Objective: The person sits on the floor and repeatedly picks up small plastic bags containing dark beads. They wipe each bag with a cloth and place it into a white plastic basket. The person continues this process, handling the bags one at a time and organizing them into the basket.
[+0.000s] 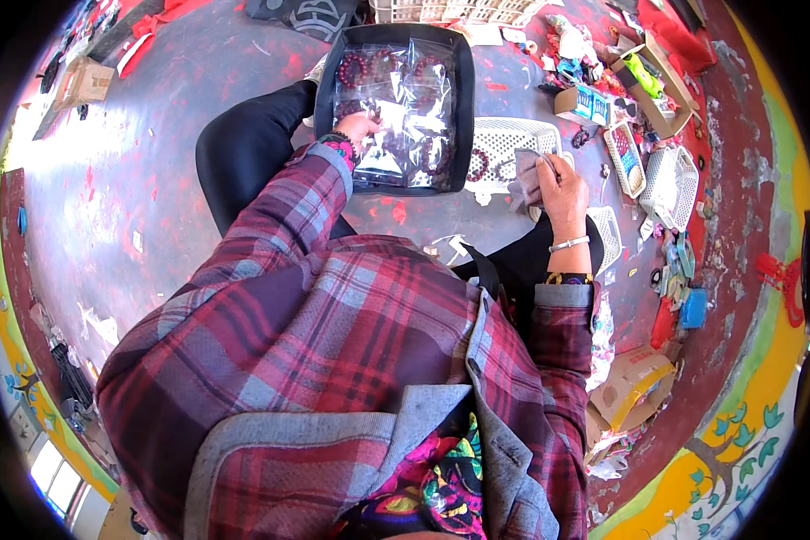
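My left hand (pixel 360 129) reaches into a black open box (pixel 463 117). Its fingers are closed at the edge of a clear plastic bag (pixel 382 162), partly lost in glare. Several such bags lie flat in the box, with dark red bead bracelets (pixel 353 68) inside them. To the right of the box, my right hand (pixel 563 193) pinches a small grey bag (pixel 526 178), thin and crumpled, between thumb and fingers. Just left of it, a dark red bead bracelet (pixel 479 166) lies in a white perforated basket (pixel 513 133).
Smaller white baskets (pixel 670 189) stand at the right, one with colourful contents (pixel 626 155). Behind them are cardboard boxes (pixel 661 85) and scattered goods. A taped carton (pixel 634 387) sits near the right wall. My bent legs (pixel 247 148) flank the black box on the red-flecked grey floor (pixel 144 225).
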### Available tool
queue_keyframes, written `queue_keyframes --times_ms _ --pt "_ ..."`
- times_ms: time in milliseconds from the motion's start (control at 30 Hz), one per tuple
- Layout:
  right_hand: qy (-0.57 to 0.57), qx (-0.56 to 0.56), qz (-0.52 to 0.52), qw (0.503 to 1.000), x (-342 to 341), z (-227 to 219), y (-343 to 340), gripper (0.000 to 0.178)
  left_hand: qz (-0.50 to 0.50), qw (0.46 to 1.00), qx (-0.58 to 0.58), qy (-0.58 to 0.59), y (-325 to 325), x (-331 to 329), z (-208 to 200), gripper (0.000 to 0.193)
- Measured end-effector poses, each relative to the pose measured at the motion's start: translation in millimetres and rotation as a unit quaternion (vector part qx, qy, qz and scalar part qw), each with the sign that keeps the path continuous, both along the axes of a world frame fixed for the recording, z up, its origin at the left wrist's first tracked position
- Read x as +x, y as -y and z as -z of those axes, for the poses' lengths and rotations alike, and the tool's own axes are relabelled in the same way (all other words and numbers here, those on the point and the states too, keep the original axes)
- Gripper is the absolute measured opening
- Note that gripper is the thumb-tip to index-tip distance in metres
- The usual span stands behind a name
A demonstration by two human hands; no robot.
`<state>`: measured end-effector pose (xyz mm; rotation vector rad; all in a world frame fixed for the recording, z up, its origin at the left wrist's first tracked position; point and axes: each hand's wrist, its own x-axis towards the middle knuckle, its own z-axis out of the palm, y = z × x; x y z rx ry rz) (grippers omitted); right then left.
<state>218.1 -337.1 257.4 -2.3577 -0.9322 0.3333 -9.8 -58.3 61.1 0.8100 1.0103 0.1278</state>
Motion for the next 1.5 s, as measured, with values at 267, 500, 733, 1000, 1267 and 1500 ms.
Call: queue_keyframes --times_ms 267,500,733,1000,1267,1500 --pt "-0.003 -0.034 -0.026 0.999 -11 -9 -10 0.029 0.485 0.743 0.450 -0.096 -31 40 -52 0.030" --pt "0.004 -0.037 -0.072 0.997 -14 -12 -17 0.027 0.624 0.664 0.400 -0.101 -18 14 34 0.033" --pt "0.006 -0.030 -0.049 0.998 -13 -11 -13 0.027 0.403 0.713 0.522 -0.240 -24 29 14 0.020" --pt "-0.286 0.360 0.174 0.871 1 -19 4 0.030 0.735 0.398 0.515 -0.191 -13 16 80 0.025" --pt "-0.410 0.630 0.339 0.566 36 -57 49 0.029 0.393 0.732 0.555 -0.032 57 161 -78 0.024" --pt "-0.376 0.625 0.394 0.559 58 -56 86 0.033 0.626 0.605 0.491 -0.040 149 262 10 0.025"
